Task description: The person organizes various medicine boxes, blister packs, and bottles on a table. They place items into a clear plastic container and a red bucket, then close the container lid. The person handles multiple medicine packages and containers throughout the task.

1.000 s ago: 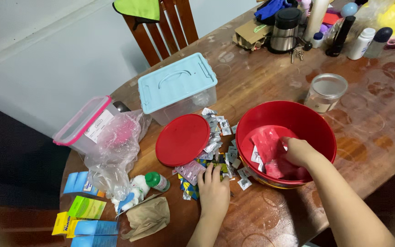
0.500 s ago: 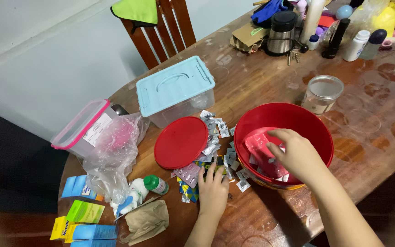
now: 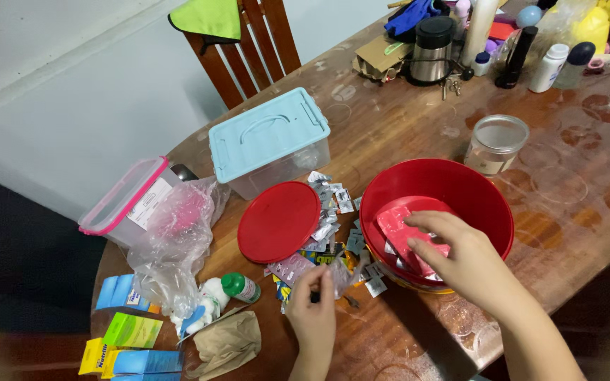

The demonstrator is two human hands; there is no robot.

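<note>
My right hand reaches into a red bowl and its fingers press on a red packet lying inside with a few small sachets. My left hand rests on the wooden table just left of the bowl, fingertips pinched on a small sachet from the pile of foil sachets. A round red lid lies flat next to that pile.
A clear box with a light blue lid stands behind the red lid. A pink-rimmed container, crumpled plastic bag, small green-capped bottle, brown paper bag and coloured cartons lie left. A clear jar, flask and bottles stand behind.
My right hand has shifted left inside the bowl, from its right side onto the red packet. My left hand stays at the sachet pile, fingers now pinched together.
</note>
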